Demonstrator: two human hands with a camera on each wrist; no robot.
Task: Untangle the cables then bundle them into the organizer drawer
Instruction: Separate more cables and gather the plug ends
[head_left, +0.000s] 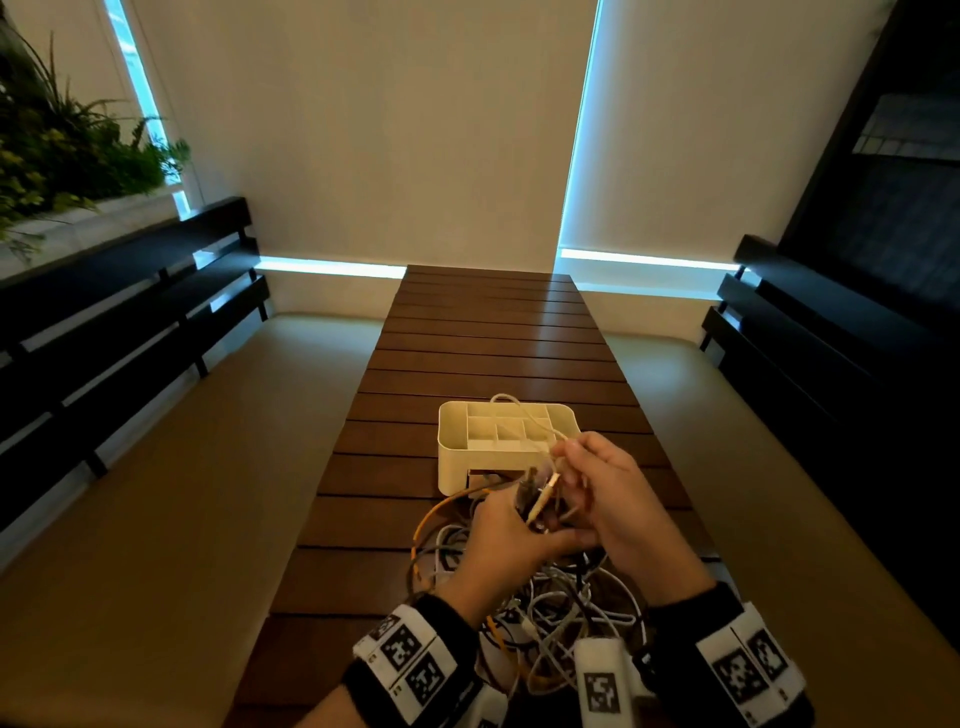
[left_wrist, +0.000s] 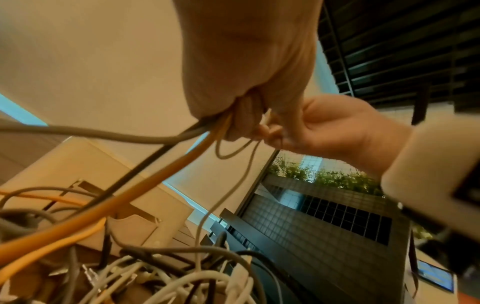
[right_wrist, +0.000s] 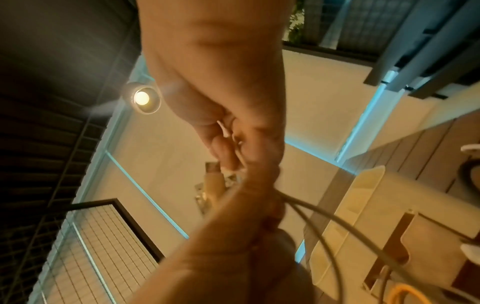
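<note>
Slatted wooden table (head_left: 488, 332) between two benches: both hands raised over a cable tangle

Left hand (head_left: 511, 530) is fisted round several cable ends, among them an orange cable (left_wrist: 161, 174), a grey one and a dark one. Right hand (head_left: 618, 499), touching it at 2 o'clock, pinches a thin white cable (head_left: 524, 410) that loops back over the organizer (head_left: 457, 457). Organizer sits at 12 o'clock from the hands, compartments upward. Remaining tangled cables (head_left: 561, 608) lie on the table at 6 o'clock
</note>
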